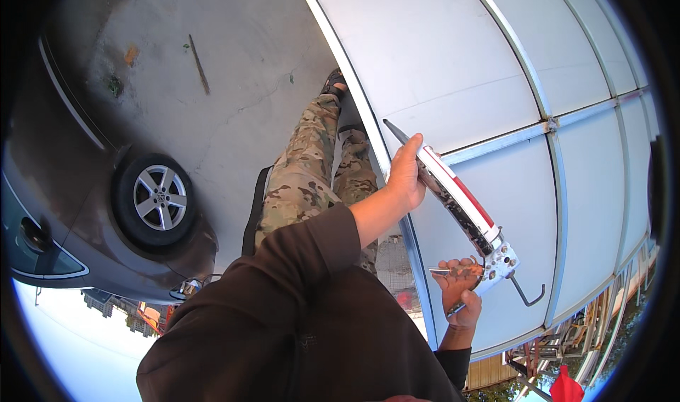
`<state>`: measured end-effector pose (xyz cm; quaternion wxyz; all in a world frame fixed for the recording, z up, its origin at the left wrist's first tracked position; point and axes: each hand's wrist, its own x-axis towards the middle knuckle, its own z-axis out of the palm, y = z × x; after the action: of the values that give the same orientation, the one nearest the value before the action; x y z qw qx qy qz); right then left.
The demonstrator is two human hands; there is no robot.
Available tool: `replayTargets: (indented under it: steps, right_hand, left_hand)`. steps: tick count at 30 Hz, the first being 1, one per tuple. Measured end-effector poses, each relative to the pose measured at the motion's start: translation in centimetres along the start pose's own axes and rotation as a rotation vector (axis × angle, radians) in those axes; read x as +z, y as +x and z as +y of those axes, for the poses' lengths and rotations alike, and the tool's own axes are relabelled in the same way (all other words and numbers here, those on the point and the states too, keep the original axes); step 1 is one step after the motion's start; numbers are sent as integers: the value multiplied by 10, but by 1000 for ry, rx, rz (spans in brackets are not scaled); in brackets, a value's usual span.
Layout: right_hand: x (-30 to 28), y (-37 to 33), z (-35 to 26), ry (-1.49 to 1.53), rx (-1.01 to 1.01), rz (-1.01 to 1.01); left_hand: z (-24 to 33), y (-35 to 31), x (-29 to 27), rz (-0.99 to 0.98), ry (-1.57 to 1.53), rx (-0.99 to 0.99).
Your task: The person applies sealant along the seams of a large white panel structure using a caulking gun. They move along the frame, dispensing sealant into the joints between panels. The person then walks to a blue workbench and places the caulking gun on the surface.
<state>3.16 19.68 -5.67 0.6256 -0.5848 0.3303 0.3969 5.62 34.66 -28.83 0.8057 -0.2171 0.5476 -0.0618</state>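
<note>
A caulking gun (498, 257) lies slantwise across my two hands, loaded with a white cartridge (453, 182) that has a red stripe. Its dark, tapered nozzle (394, 130) points up and to the left, over the white panel. My left hand (407, 170) is closed around the front end, just behind the nozzle. At the back, my right hand (462, 292) grips the handle and trigger, with its fingers partly hidden by the metal. The bent end of the plunger rod (528, 297) sticks out behind the gun.
White panels (432, 41) in a metal frame (496, 147) fill the right side, the frame's edge running beside my legs. A dark car (71, 189) with a silver-spoked wheel (160, 197) stands on the left. A stick (199, 65) lies on the concrete ground (241, 41).
</note>
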Motion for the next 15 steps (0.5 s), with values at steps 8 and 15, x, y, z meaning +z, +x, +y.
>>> replayTargets:
  steps: [8, 15]
  right_hand:
    - [26, -42, 19, 542, -238, -11]
    - [21, -62, 31, 778, -313, -43]
  left_hand:
    - [1, -62, 29, 0, 174, 154]
    - [-20, -67, 54, -96, 375, 161]
